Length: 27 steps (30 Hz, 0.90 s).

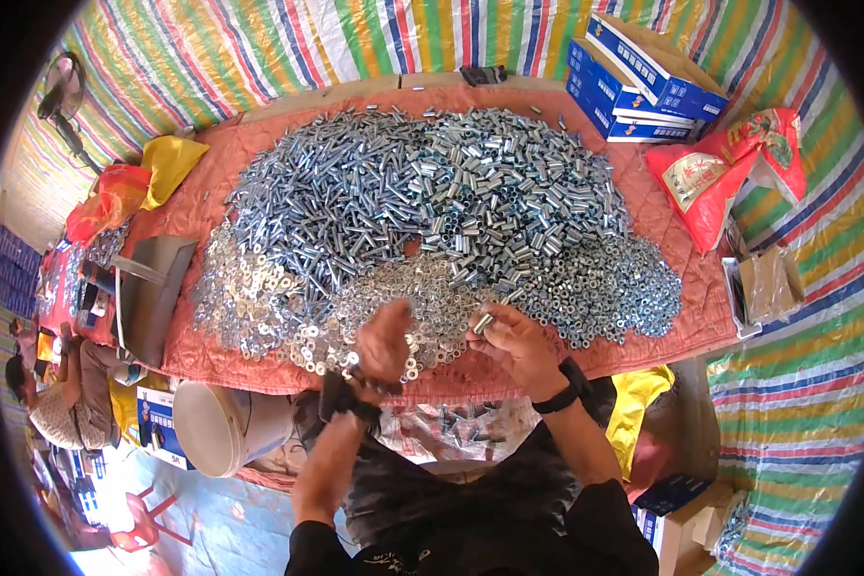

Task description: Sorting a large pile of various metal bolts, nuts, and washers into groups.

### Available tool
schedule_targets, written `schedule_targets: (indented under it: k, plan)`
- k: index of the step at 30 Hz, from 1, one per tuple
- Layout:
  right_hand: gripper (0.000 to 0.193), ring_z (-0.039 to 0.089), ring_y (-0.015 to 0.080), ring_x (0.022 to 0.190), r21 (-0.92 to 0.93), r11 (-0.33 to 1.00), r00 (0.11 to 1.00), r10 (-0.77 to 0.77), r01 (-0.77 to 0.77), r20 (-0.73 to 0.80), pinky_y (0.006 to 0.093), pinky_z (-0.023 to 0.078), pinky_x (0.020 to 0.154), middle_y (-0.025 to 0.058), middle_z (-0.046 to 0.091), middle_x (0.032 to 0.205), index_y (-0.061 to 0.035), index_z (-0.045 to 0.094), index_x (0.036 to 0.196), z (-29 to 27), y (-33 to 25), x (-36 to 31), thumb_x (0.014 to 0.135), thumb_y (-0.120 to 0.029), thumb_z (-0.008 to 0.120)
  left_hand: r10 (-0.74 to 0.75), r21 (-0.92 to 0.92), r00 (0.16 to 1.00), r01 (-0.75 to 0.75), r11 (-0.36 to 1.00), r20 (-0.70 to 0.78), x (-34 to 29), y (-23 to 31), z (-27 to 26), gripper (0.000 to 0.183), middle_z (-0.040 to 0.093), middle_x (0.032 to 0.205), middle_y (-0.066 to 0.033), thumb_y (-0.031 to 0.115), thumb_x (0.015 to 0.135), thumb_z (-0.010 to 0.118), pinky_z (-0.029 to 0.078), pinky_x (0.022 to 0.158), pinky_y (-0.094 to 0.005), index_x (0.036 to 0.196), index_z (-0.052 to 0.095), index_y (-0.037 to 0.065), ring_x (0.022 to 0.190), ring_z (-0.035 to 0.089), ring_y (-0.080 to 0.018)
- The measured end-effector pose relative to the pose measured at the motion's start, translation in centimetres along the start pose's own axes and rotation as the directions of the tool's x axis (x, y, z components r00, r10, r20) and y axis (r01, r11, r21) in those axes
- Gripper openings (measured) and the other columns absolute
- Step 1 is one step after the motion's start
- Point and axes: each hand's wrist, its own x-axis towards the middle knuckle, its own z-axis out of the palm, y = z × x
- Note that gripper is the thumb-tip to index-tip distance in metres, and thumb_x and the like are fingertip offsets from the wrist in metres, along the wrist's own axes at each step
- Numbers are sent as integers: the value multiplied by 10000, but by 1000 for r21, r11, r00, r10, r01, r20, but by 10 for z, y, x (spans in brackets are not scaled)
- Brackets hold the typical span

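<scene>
My right hand (520,348) is closed, its fingertips pinching a short shiny metal sleeve (485,324) above the front of the table. Beside it my left hand (384,341) is over a heap of flat washers (379,293); its fingers are blurred and partly hidden, so its grip does not show. Behind the washers lie a pile of long thin bolts (326,182) on the left and a pile of metal sleeves (509,168) on the right. Hex nuts (600,298) are heaped at the front right. Pale washers (259,278) lie at the front left.
A red quilted cloth (667,322) covers the table. Blue boxes (634,91) and a red sack (715,173) stand at the right, a grey metal scoop (158,298) at the left. Below the edge is a white bucket (206,429). Another person (72,398) sits far left.
</scene>
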Motion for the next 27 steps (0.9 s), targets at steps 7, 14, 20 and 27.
schedule_targets:
  k: [7,14,20,27]
  plan:
    - [319,573,109,968,-737,650,982,-155,185,110,272,472,856,53,612,1052,-31,564,1177,23,-2,-26,864,-48,623,-69,-29,996,71,997,64,-37,73,-3,222,649,884,-164,-73,790,601,517,633,-350,990,626,19,762,653,-298]
    - [220,615,219,891,-908,258,942,-138,331,304,321,482,790,117,631,962,8,628,1022,56,-4,-35,808,-44,633,128,-11,985,-128,992,112,-60,74,-22,313,638,943,-192,-73,744,547,517,694,-399,1034,625,18,849,641,-363]
    - [178,612,287,843,-837,50,833,-151,545,533,344,485,765,134,632,931,-5,649,946,86,-2,-47,771,-21,619,23,-86,999,-21,996,23,-89,88,-25,366,626,1077,-183,-68,753,519,536,736,-377,1089,621,36,909,633,-369]
    - [111,601,258,790,-865,60,866,-96,498,491,328,468,696,115,622,846,-9,645,855,107,0,-60,748,-37,636,-33,-121,999,34,992,10,-112,92,-39,430,617,1103,-182,-57,777,486,521,794,-395,1180,585,57,980,612,-382]
